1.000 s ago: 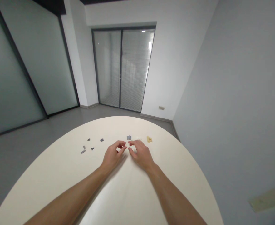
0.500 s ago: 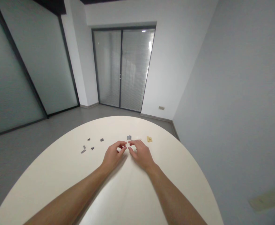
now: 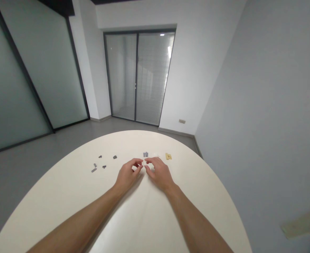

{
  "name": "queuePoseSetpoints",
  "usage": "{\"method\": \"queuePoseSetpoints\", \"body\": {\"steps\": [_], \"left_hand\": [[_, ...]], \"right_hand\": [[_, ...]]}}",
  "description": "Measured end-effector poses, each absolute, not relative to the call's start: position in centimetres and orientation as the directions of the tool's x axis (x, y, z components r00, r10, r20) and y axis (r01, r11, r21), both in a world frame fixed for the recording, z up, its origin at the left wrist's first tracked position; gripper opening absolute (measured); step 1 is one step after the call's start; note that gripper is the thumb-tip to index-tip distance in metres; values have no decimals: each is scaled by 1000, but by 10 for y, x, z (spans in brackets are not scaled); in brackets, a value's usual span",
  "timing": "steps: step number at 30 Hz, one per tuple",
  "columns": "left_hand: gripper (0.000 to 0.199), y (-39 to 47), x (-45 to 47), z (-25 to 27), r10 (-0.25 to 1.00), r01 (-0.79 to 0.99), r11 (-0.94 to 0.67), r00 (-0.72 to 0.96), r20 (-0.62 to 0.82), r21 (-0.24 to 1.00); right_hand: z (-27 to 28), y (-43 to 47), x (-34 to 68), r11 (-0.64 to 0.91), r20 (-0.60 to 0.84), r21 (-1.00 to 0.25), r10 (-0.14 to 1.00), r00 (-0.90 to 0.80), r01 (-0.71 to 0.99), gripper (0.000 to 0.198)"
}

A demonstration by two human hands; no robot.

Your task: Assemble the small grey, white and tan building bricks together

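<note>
My left hand (image 3: 128, 174) and my right hand (image 3: 158, 173) meet fingertip to fingertip over the middle of the table. Between them is a small white piece (image 3: 144, 163), pinched from both sides by thumbs and fingers; its shape is mostly hidden. Just beyond the fingertips lie small grey-blue pieces (image 3: 145, 154). Faint white pieces (image 3: 156, 155) rest behind my right hand, and yellow pieces (image 3: 168, 156) with a dark mark are farther right.
Several small dark grey pieces (image 3: 115, 157) and a lighter grey bar (image 3: 94, 170) are scattered left of my hands. The round white table (image 3: 65, 196) has its curved edge beyond them. Glass doors (image 3: 136, 77) and a grey wall (image 3: 263, 105) stand behind and to the right.
</note>
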State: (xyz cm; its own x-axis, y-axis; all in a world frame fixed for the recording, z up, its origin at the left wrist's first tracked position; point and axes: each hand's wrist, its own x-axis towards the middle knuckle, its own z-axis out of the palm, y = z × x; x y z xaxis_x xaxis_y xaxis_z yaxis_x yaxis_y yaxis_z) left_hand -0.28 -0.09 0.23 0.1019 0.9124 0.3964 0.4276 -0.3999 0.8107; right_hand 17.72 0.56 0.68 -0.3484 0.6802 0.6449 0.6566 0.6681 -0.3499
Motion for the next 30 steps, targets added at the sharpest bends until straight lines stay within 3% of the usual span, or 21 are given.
{"method": "queuePoseSetpoints", "body": {"steps": [30], "left_hand": [[20,-1,-2,-1,920,437,-387,122,372,812]], "right_hand": [[5,10,177,727,676,-280,613,-409,627,26]]}}
